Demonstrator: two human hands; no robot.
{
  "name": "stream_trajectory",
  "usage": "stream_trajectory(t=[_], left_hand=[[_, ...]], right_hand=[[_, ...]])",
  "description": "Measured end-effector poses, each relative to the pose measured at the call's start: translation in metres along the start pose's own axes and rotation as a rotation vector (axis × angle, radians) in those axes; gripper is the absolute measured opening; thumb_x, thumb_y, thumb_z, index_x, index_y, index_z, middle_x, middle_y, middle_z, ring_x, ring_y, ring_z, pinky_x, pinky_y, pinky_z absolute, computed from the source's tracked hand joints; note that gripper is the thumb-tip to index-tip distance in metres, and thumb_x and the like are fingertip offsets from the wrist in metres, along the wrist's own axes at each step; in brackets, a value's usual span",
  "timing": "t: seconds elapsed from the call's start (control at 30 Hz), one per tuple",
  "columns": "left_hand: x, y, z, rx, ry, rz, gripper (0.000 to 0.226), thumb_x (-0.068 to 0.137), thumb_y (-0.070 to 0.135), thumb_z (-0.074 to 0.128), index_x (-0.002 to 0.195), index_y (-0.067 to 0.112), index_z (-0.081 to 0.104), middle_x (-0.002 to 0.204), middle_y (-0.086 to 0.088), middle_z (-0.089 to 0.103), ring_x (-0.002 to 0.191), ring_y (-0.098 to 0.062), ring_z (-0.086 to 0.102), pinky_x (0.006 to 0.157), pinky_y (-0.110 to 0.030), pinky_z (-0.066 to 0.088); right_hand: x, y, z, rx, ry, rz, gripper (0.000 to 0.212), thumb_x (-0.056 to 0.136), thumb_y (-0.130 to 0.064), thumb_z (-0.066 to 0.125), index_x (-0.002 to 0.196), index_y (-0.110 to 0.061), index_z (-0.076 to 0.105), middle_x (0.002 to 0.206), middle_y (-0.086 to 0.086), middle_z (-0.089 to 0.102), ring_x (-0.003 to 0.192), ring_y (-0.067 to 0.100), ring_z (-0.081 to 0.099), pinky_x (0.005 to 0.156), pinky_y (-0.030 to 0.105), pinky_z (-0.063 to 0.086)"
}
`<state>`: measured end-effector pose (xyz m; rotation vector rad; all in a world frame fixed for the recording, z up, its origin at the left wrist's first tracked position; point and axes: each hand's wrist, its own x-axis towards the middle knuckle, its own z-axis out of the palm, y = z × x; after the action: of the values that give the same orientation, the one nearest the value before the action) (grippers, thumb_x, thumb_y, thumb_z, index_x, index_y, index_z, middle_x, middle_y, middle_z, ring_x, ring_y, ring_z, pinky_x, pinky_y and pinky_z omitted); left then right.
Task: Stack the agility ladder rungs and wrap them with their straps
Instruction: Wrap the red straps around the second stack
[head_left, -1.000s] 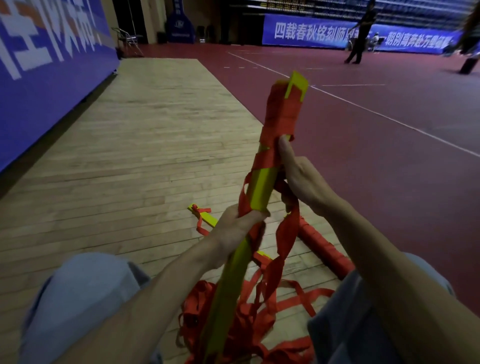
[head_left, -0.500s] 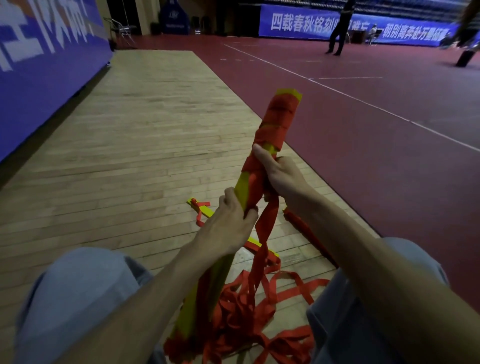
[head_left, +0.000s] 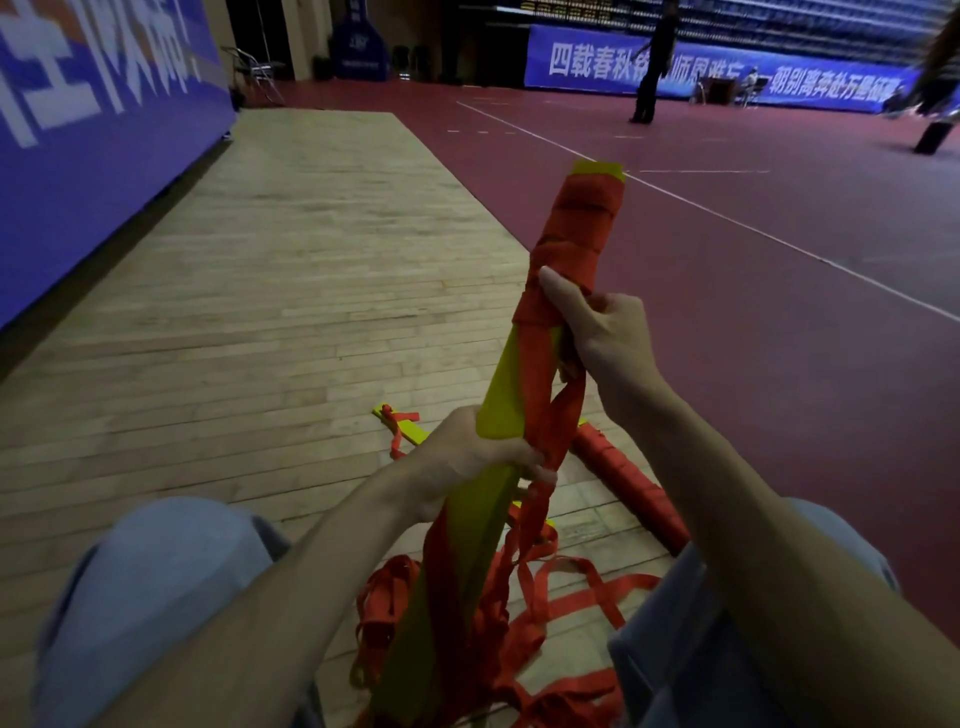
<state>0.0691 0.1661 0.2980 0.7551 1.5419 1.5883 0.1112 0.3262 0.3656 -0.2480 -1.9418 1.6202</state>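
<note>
Both hands grip tight: the left hand (head_left: 470, 460) curls round the middle of the stack of yellow rungs (head_left: 511, 397), and the right hand (head_left: 597, 332) just above it grips the red strap (head_left: 563, 410), thumb laid on the wrapped part. The stack stands tilted between the person's knees, its upper end bound in strap turns (head_left: 576, 234). Loose strap loops (head_left: 524, 618) lie heaped round the stack's foot. Beyond the stack, on the wooden floor (head_left: 311, 286), lie a fully wrapped bundle (head_left: 626, 480) to the right and a single yellow rung (head_left: 408, 426) to the left.
</note>
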Motion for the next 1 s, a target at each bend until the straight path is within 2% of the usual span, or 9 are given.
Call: stream_trajectory(t=[0.1,0.23,0.37,0.43,0.57,0.7,0.87,0.93,1.0], left_hand=[[0.0,-0.004,-0.004,-0.059,0.014,-0.048,0.014,0.077,0.008,0.08,0.088,0.007,0.072,0.09,-0.021,0.073,0.079,-0.041,0.072,0.071,-0.05,0.06],[0.006,-0.01,-0.004,0.118,0.268,-0.104,0.021,0.082,0.018,0.08,0.09,0.009,0.062,0.068,-0.008,0.065,0.056,-0.024,0.06,0.059,-0.039,0.053],[0.009,-0.015,0.0,0.632,0.474,-0.138,0.028,0.092,0.032,0.067,0.106,0.012,0.053,0.083,-0.008,0.06,0.071,-0.026,0.06,0.062,-0.038,0.049],[0.006,-0.018,0.006,0.925,0.554,-0.108,0.031,0.097,0.036,0.058,0.114,0.011,0.046,0.09,-0.006,0.059,0.076,-0.024,0.058,0.054,-0.033,0.038],[0.0,-0.017,0.017,1.103,0.508,-0.002,0.035,0.102,0.043,0.042,0.123,0.015,0.039,0.111,-0.005,0.052,0.082,-0.022,0.058,0.054,-0.03,0.032],[-0.004,-0.005,0.018,0.906,0.457,0.042,0.041,0.094,0.058,0.049,0.118,0.025,0.049,0.095,0.005,0.056,0.074,-0.01,0.058,0.058,-0.026,0.041],[-0.011,0.02,0.01,0.372,0.392,0.059,0.048,0.058,0.062,0.077,0.089,0.025,0.073,0.081,0.005,0.075,0.073,-0.011,0.072,0.062,-0.023,0.058],[-0.012,0.019,0.013,0.116,0.289,0.061,0.035,0.061,0.052,0.086,0.079,0.022,0.078,0.076,0.0,0.075,0.07,-0.016,0.072,0.058,-0.023,0.055],[-0.013,0.017,0.017,-0.083,0.154,0.063,0.021,0.074,0.041,0.081,0.086,0.024,0.079,0.085,-0.008,0.076,0.076,-0.024,0.073,0.061,-0.029,0.056]], right_hand=[[-0.001,-0.002,-0.004,-0.236,-0.151,-0.02,0.049,0.088,-0.058,0.057,0.069,-0.013,0.062,0.053,-0.002,0.066,0.043,0.02,0.064,0.04,0.025,0.05],[-0.003,0.009,-0.004,-0.379,-0.288,0.182,0.06,0.088,-0.065,0.048,0.086,-0.007,0.063,0.069,0.002,0.072,0.05,0.021,0.069,0.046,0.026,0.054],[-0.006,0.022,0.008,-0.447,-0.35,0.275,0.063,0.088,-0.068,0.045,0.087,-0.009,0.065,0.08,0.011,0.071,0.053,0.023,0.07,0.05,0.028,0.056],[-0.008,0.03,0.015,-0.478,-0.358,0.288,0.07,0.087,-0.071,0.044,0.088,-0.005,0.065,0.08,0.012,0.071,0.053,0.022,0.069,0.052,0.028,0.057],[-0.008,0.034,0.02,-0.392,-0.207,0.259,0.057,0.09,-0.063,0.053,0.076,-0.009,0.067,0.06,0.003,0.07,0.048,0.018,0.065,0.045,0.026,0.053],[-0.006,0.027,0.019,-0.246,-0.089,0.212,0.041,0.092,-0.05,0.06,0.068,-0.017,0.062,0.043,-0.008,0.055,0.037,0.01,0.053,0.038,0.023,0.044],[-0.009,0.001,0.018,-0.005,0.007,0.155,0.036,0.094,-0.042,0.058,0.076,-0.011,0.061,0.071,0.011,0.06,0.062,0.026,0.06,0.056,0.039,0.05],[-0.011,-0.006,0.017,0.075,-0.006,0.131,0.036,0.096,-0.04,0.057,0.084,-0.006,0.062,0.077,0.018,0.058,0.067,0.031,0.059,0.06,0.048,0.05],[-0.011,-0.008,0.017,0.104,-0.022,0.107,0.036,0.097,-0.039,0.056,0.088,-0.005,0.061,0.078,0.019,0.056,0.068,0.033,0.056,0.061,0.05,0.048]])
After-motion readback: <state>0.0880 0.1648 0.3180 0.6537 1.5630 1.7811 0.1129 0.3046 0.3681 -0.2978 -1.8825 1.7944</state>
